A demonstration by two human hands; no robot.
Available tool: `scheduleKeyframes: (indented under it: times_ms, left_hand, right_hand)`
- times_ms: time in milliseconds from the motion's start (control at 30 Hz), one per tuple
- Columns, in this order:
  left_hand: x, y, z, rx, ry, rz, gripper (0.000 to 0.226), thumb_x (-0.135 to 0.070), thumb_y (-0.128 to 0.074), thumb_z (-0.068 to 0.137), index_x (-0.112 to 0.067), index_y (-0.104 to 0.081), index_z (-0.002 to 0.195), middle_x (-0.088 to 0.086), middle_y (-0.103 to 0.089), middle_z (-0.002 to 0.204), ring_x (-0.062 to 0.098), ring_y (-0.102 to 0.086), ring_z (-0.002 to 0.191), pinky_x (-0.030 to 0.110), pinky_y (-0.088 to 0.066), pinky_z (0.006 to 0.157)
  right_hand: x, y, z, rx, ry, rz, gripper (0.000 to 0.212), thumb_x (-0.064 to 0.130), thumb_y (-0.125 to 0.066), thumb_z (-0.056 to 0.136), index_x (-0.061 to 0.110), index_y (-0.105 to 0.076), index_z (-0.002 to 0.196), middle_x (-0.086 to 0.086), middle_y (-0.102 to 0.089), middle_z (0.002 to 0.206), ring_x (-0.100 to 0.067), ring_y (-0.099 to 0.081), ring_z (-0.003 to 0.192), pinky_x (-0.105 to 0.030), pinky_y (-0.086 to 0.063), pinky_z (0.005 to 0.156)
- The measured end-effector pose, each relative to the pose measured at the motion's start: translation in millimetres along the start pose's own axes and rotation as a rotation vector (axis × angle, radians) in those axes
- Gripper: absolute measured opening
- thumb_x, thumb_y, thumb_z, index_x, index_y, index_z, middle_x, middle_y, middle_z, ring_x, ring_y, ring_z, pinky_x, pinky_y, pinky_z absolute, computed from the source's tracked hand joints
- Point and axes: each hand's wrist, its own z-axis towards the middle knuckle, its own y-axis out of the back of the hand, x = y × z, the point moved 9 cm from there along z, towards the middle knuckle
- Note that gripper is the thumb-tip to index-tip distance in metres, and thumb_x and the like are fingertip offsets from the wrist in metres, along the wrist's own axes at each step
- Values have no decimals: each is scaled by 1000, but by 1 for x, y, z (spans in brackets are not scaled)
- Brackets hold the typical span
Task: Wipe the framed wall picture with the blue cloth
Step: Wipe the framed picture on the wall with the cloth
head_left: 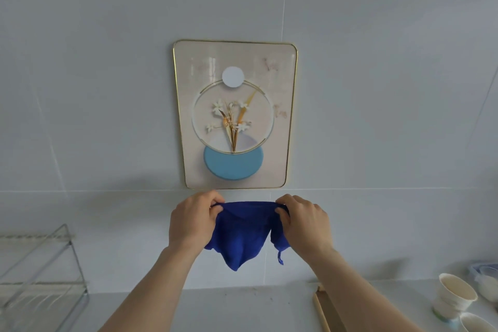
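Observation:
A gold-framed picture [235,113] hangs on the pale tiled wall, showing white flowers inside a ring above a light blue disc. Just below its bottom edge a deep blue cloth [242,234] is stretched between both hands and sags in the middle. My left hand [192,219] grips the cloth's upper left corner, my right hand [304,219] its upper right corner. The cloth is held in the air, apart from the picture and above the counter.
A wire dish rack [40,277] stands on the counter at the left. At the right are paper cups [455,296], a lidded plastic container [485,277] and a wooden board [323,310] near my right forearm. The grey counter [242,310] runs below the wall.

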Motion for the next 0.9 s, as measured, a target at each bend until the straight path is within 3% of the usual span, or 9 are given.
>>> scheduleKeyframes:
  times_ms: [300,433,533,667,767,900]
  left_hand:
    - [6,19,14,-51,-41,-27,13,-27,-62,99,-34,-73,104,-14,-77,98,17,-69,90,33,-56,75]
    - [2,20,26,-62,-63,-59,10,-31,-65,99,-37,-72,104,-18,-75,97,12,-69,90,28,-53,72]
    - [-5,20,35,-92,-84,-100,9,-34,-66,99,-37,-71,106,-19,-75,97,8,-69,88,17,-42,63]
    - [-22,18,49,-132,-134,-226,9,-33,-66,99,-37,-70,106,-20,-74,96,4,-67,87,10,-39,64]
    - [-39,28,62,-251,-215,-262,18,-34,-65,98,-34,-68,116,-20,-69,109,8,-64,101,12,-42,75]
    - [-67,36,88,-372,-375,-162,47,-42,-59,100,-29,-55,144,-9,-57,146,17,-50,138,34,-39,116]
  right_hand:
    - [18,14,11,-83,-88,149,19,24,-47,103,27,-64,111,5,-73,106,-30,-66,91,-37,-50,74]
    - [15,17,22,-113,-207,483,13,22,-51,102,30,-60,100,7,-71,89,-28,-66,84,-41,-56,74]
    - [14,23,36,-147,-283,724,15,24,-52,103,34,-59,94,10,-71,84,-24,-69,82,-42,-59,71]
    - [17,42,56,-244,-331,981,15,27,-54,102,35,-62,92,3,-76,83,-19,-71,78,-30,-52,61]
    - [13,59,74,-349,-383,1128,13,27,-55,102,33,-64,94,3,-77,85,-15,-71,78,-27,-50,60]
    - [-2,90,102,-542,-452,1280,15,28,-55,103,34,-61,90,7,-74,90,-10,-69,83,-24,-48,64]
